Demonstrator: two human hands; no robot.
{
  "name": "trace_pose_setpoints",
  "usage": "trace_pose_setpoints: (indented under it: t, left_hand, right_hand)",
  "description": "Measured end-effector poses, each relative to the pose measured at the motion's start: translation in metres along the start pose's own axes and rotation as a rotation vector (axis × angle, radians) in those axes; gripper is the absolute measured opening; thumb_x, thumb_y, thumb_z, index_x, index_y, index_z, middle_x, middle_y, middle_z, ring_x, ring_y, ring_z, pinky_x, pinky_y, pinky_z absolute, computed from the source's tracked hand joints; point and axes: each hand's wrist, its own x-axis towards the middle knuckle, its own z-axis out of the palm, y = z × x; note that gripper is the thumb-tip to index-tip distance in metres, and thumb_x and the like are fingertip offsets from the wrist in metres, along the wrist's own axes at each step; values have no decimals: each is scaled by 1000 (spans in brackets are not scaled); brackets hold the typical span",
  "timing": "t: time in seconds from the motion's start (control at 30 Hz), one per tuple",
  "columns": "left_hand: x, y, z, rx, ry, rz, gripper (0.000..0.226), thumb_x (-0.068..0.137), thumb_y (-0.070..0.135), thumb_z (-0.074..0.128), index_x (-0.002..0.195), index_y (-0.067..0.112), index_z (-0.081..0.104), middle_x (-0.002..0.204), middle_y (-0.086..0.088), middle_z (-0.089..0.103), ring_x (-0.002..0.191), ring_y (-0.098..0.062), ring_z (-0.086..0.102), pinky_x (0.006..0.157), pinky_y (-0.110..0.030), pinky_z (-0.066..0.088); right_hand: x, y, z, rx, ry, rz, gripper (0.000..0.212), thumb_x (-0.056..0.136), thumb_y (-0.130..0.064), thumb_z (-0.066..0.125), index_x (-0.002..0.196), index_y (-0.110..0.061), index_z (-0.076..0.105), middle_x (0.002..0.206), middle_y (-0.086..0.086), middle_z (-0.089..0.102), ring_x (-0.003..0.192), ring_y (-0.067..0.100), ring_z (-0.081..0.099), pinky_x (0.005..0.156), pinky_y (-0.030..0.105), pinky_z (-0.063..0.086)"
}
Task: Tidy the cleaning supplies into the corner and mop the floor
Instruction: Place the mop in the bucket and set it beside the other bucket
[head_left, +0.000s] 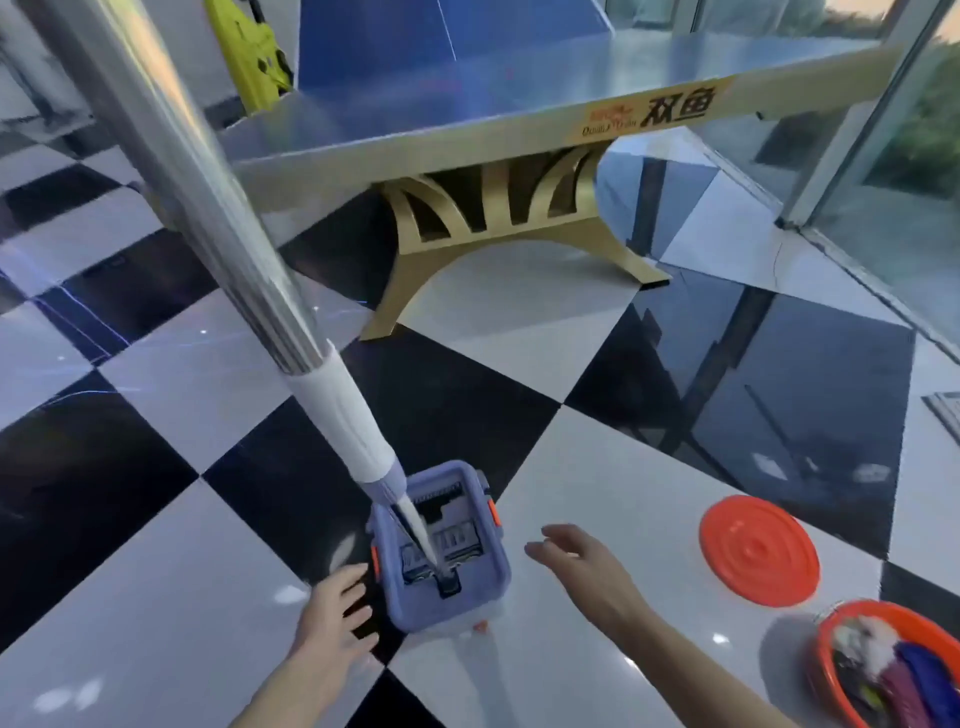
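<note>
- From your head camera, the purple mop bucket (441, 558) sits on the checkered floor (156, 597), right between your two hands.
- Your left hand (332, 610) is spread wide and holds nothing. Its fingertips are at the bucket's left wall; I cannot tell if they touch it.
- Your right hand (582, 564) is wide too, with nothing in it. It sits just beside the bucket's right wall, a bit apart.
- Your left hand is the nearer one.
- The mop (244, 260) stands in the bucket. Its long pole leans up and to the left, toward you.
- To lift the bucket, I think you must bring both hands in from the sides.
- The orange lid (758, 551) and orange basin (831, 670) lie off to your right.
</note>
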Motion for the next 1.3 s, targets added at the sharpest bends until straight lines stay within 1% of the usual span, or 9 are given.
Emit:
trace_pose_setpoints:
  t: [0.07, 0.17, 0.37, 0.5, 0.63, 0.8, 1.03, 1.17, 1.3]
  left_hand:
    - [35, -2, 9, 23, 60, 37, 36, 91, 21, 56, 123, 5, 57, 131, -12, 53, 120, -32, 48, 93, -42, 41]
    - [102, -17, 14, 139, 99, 104, 12, 90, 16, 59, 93, 4, 59, 103, -6, 54, 89, -26, 50, 76, -32, 39]
    - [194, -47, 14, 237, -18, 74, 25, 89, 30, 62, 99, 7, 60, 84, -10, 59, 73, -26, 53, 71, -34, 46]
    - [217, -68, 18, 227, -60, 115, 24, 90, 23, 64, 109, 10, 60, 91, -12, 67, 74, -27, 62, 60, -36, 52]
    - [218, -76, 20, 278, -34, 234, 28, 92, 19, 61, 118, 10, 57, 108, -13, 65, 89, -31, 62, 59, -37, 54]
    - [204, -83, 26, 266, -58, 273, 24, 92, 14, 62, 116, 12, 59, 103, -11, 64, 85, -27, 61, 60, -37, 54]
    - [137, -86, 35, 393, -157, 315, 18, 91, 15, 63, 108, 18, 59, 91, -2, 66, 77, -21, 64, 57, -34, 54]
    - [63, -81, 38, 495, -254, 362, 18, 90, 16, 64, 107, 18, 60, 95, -6, 67, 83, -25, 66, 59, -38, 57]
    - [-12, -72, 42, 585, -369, 416, 18, 89, 14, 65, 107, 11, 62, 94, -13, 68, 78, -28, 66, 52, -37, 56]
  right_hand:
    - [32, 7, 8, 7, -13, 2, 51, 88, -41, 56, 135, -20, 51, 135, -4, 53, 113, 11, 50, 89, 22, 35]
    - [98, 34, 37, -11, -16, 20, 57, 89, -44, 56, 139, -18, 46, 140, -2, 49, 123, 15, 48, 93, 24, 34]
    - [175, 72, 88, -9, -15, 20, 75, 87, -47, 58, 148, -15, 30, 149, 5, 39, 132, 24, 43, 99, 30, 36]
    - [201, 89, 120, -23, 27, -12, 69, 82, -47, 65, 135, -12, 39, 127, 8, 53, 110, 24, 55, 92, 35, 47]
    - [208, 100, 133, -87, 130, -31, 54, 88, -38, 61, 130, -11, 41, 119, 11, 57, 106, 30, 56, 87, 37, 46]
    - [190, 109, 126, -8, 225, -34, 38, 88, -33, 62, 116, -11, 50, 110, 9, 59, 97, 27, 58, 86, 40, 50]
    - [113, 124, 88, 122, 353, 41, 38, 84, -34, 64, 111, -12, 52, 108, 11, 60, 95, 29, 60, 87, 46, 52]
    - [30, 119, 51, 200, 446, 68, 37, 85, -31, 64, 112, -10, 52, 105, 10, 60, 92, 28, 61, 79, 40, 52]
    - [-56, 110, 17, 302, 547, 91, 31, 86, -27, 65, 109, -10, 54, 102, 8, 62, 87, 25, 59, 70, 32, 45]
